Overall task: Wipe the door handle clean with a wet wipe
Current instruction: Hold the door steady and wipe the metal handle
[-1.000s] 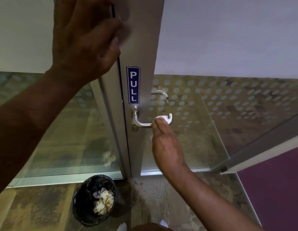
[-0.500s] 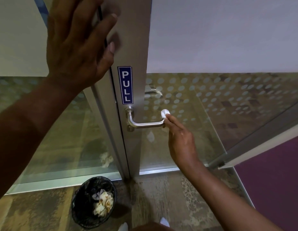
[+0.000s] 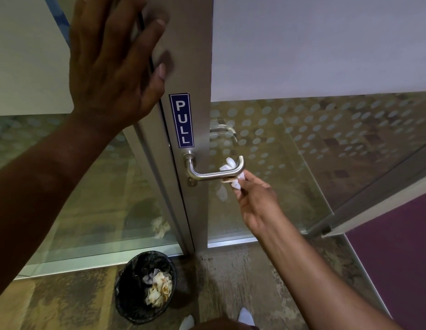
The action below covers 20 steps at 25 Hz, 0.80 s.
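Note:
A brushed-steel lever door handle (image 3: 208, 173) juts from the grey metal door stile (image 3: 192, 67), just under a blue PULL sticker (image 3: 182, 120). My right hand (image 3: 257, 203) pinches a white wet wipe (image 3: 235, 179) against the handle's outer end; part of the wipe shows behind the bend of the lever. My left hand (image 3: 111, 60) lies flat and spread on the stile's edge, high up, holding nothing.
A black bin (image 3: 145, 288) with crumpled wipes stands on the floor by the foot of the door. Glass panels with a frosted dot pattern (image 3: 302, 129) flank the stile. Purple carpet (image 3: 397, 258) lies at the right. My white shoe tips (image 3: 245, 316) show at the bottom.
My right hand has slid the wipe from the handle's tip to under and behind its outer bend. The view shifted slightly; my left hand stays pressed on the stile.

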### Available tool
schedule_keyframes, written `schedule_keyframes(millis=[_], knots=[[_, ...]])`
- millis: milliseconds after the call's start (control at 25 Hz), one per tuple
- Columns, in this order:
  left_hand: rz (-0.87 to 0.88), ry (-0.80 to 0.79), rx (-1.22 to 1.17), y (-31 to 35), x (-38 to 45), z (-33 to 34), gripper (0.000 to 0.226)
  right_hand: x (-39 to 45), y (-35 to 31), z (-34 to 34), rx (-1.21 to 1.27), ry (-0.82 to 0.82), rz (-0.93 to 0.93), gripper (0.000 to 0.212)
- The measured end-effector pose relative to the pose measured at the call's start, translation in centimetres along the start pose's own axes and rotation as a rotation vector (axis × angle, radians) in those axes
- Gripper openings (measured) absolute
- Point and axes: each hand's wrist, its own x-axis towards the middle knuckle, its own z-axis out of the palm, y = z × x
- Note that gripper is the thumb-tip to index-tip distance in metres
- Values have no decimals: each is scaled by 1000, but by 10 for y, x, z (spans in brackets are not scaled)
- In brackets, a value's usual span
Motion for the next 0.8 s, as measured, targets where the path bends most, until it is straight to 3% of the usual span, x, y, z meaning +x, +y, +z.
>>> schedule_keyframes(millis=[240, 360, 480, 680, 800], knots=[[15, 7, -6, 1, 3, -2, 54, -7, 28, 21, 202, -161, 217, 40], [23, 10, 1, 0, 2, -2, 56, -18, 51, 35, 219, -252, 336, 28], [27, 6, 8, 1, 2, -3, 56, -16, 63, 50, 223, -229, 334, 17], [33, 10, 8, 1, 2, -2, 56, -14, 54, 25, 227, -155, 296, 26], [37, 28, 6, 3, 4, -2, 56, -5, 47, 32, 235, -196, 272, 25]])
